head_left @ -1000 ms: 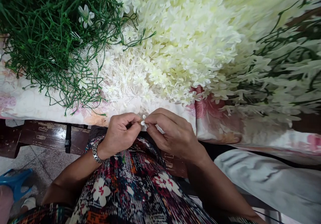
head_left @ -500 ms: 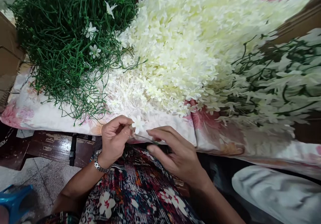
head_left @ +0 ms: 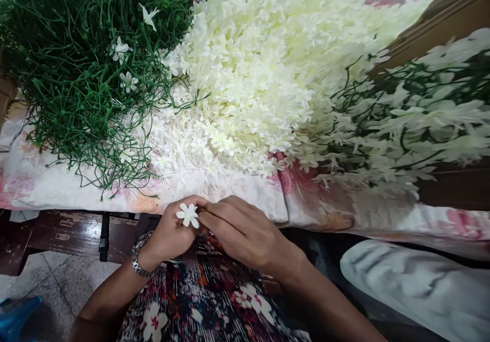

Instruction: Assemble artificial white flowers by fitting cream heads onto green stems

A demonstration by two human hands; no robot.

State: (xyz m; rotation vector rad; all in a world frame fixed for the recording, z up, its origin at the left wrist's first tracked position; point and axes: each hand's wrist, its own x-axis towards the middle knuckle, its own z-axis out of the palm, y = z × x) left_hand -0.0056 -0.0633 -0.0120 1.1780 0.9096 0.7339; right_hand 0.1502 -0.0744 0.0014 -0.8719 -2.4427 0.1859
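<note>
- And here's the left hand [head_left: 172,240], curled round one white five-petalled artificial flower [head_left: 188,215], its face turned up above the fist.
- The right hand [head_left: 247,235] meets it, fingers bunched narrow; what they pinch, I cannot tell.
- Just beyond, plenty left: loose white blossoms [head_left: 260,71] heaped high on the floral cloth [head_left: 252,189].
- Over left, a tangle of green plastic stems [head_left: 80,81], mostly bare.
- Far right, flowered sprays [head_left: 424,112], blooms among green stems, apparently done!
</note>
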